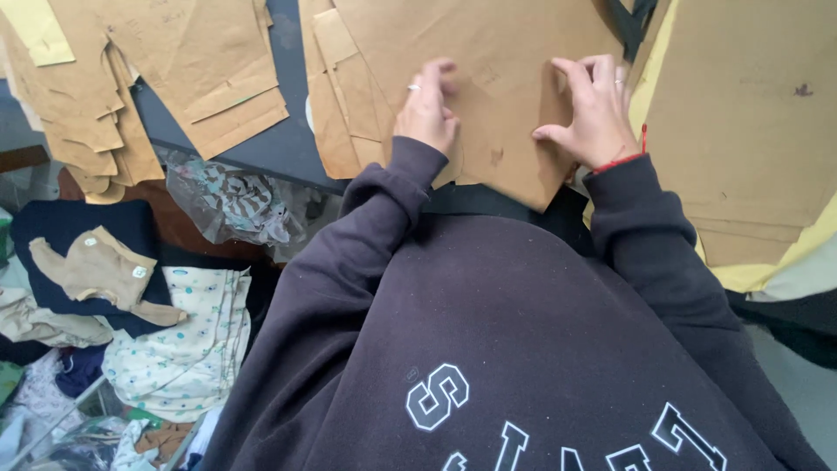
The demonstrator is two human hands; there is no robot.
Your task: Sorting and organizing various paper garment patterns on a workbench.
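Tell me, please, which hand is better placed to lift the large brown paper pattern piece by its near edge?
Probably the right hand: its thumb sits close to the near edge of the large brown paper pattern piece. The left hand rests flat further from that edge.

i see one package: a crumpled clear plastic bag point(228, 202) with a dark leafy print, lying left of my arm at the table's edge. two small round white labels point(139, 272) sit on a tan cloth piece further left. no signs or screens.
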